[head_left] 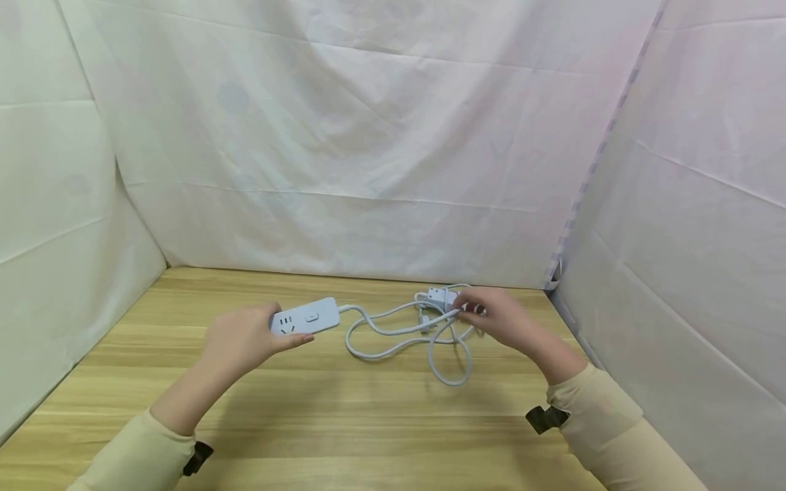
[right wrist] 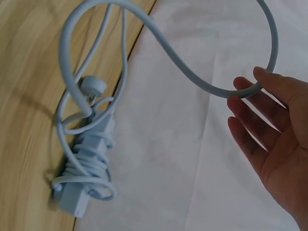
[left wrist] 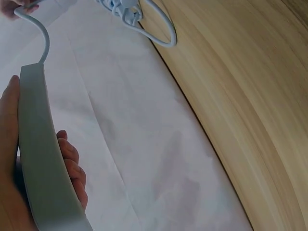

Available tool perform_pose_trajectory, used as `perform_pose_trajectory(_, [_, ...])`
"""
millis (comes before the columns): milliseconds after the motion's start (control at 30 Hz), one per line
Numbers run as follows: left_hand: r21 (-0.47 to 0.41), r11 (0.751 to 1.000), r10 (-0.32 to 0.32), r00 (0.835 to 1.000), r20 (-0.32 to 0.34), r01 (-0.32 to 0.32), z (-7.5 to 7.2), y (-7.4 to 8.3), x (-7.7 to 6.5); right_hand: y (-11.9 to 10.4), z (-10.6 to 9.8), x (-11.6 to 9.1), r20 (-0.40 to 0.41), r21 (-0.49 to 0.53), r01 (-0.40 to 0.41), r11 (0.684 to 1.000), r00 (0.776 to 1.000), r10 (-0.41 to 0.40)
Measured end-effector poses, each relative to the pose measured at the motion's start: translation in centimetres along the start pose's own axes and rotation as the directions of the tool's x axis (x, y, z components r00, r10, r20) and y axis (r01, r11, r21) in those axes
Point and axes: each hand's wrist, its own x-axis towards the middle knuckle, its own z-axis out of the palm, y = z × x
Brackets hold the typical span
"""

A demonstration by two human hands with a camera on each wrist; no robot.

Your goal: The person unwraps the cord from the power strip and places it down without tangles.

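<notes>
My left hand (head_left: 242, 334) grips a white power strip (head_left: 324, 314) by one end, thumb along its near edge and fingers round the far side. Its sockets and switch face up in the head view; the left wrist view shows its plain side. From its other end a white cord (head_left: 393, 333) runs in loose loops to the right. My right hand (right wrist: 284, 115) pinches this cord between thumb and fingertips, raised above the table. Below it, close to the back edge, lies a second power strip (right wrist: 73, 202) with cord wound round it. A round plug (right wrist: 93, 85) sits beside that strip.
The wooden table (head_left: 344, 423) reaches back to a white cloth curtain (head_left: 344, 136). More white cloth hangs at the left and right sides. A loop of cord (head_left: 451, 382) hangs toward the front of the table between the hands. Both sleeves carry dark wrist straps (head_left: 546, 419).
</notes>
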Motion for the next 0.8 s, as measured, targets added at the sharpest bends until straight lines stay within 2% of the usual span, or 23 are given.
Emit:
perform_pose_trajectory(167, [0.009,1.000,0.025,1.000,-0.012,-0.025,0.1,-0.6,-0.1,1.6,0.9,-0.3,0.001,0.071,-0.057,0.996,0.998,0.057])
perform_pose_trajectory(333, [0.013,0.998,0.056,0.998,-0.015,-0.056,0.6,-1.2,-0.4,3.3,2.5,-0.8,-0.014,0.029,-0.011,1.000,1.000,0.011])
perform_pose_trajectory(567, [0.018,0.997,0.074,0.997,0.002,-0.074,1.3,-1.9,-0.9,5.0,4.4,-2.0,0.098,0.028,-0.028,0.999,0.995,0.025])
perform_pose_trajectory(800, [0.039,0.997,0.066,0.995,0.076,-0.069,2.3,-2.2,-0.6,7.0,6.3,-2.4,0.172,0.039,0.013,0.999,0.985,-0.019])
